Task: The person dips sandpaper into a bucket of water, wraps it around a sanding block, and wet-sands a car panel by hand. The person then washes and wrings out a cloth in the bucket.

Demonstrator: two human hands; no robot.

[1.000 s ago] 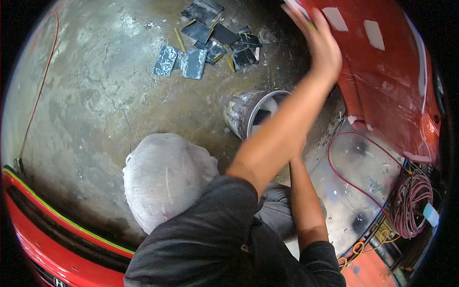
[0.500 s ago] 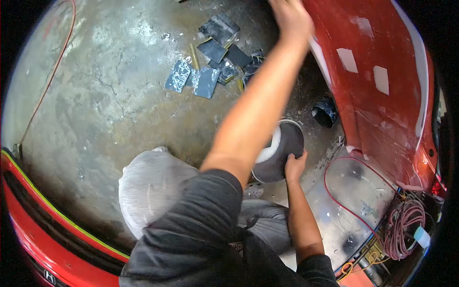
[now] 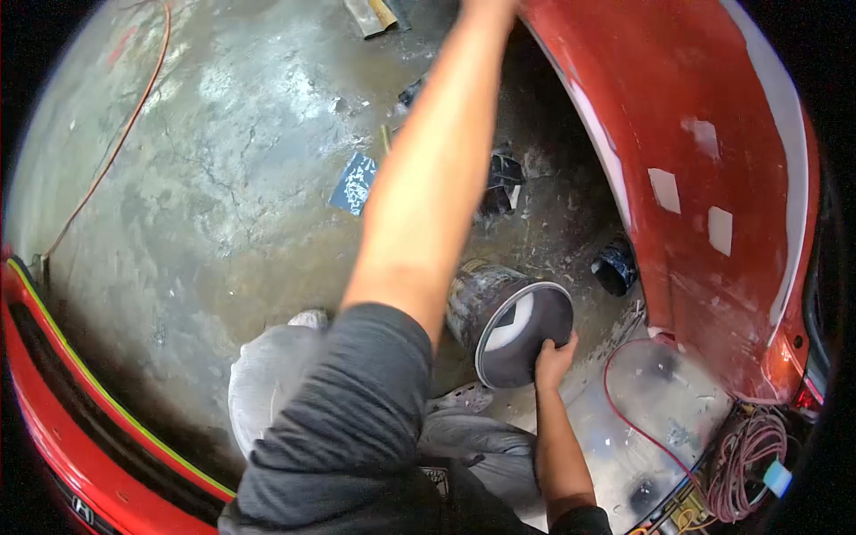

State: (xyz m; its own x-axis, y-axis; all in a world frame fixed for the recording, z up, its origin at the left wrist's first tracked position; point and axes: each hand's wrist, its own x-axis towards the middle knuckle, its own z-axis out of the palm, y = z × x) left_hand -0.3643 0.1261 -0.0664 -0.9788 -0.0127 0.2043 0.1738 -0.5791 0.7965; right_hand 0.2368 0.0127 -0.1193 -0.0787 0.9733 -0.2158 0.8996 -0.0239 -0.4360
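Note:
My right hand (image 3: pixel 555 361) grips the rim of a round, paint-stained bucket (image 3: pixel 464 299), with its fingers curled over the edge. The bucket's mouth is turned up toward me. Inside it is dark, with a bright white patch; I cannot tell whether that is liquid. My left arm stretches far forward across the view, and my left hand (image 3: pixel 489 7) is cut off at the top edge, its fingers out of sight. It is nearest the edge of the red car panel (image 3: pixel 606 116). Beneath that arm, partly hidden, lie dark sheets like sandpaper (image 3: pixel 355 183).
The panel bears pale filler patches (image 3: pixel 664 191). A small dark can (image 3: pixel 615 266) lies by the panel. At lower right is a coiled hose (image 3: pixel 749 464). A red bumper (image 3: pixel 107 428) borders the left. A thin hose (image 3: pixel 147 98) crosses the concrete floor (image 3: pixel 223 196).
My left arm has moved up and left in the view, so its hand is now mostly out of frame. More of the bucket shows. My right hand keeps its hold on the rim.

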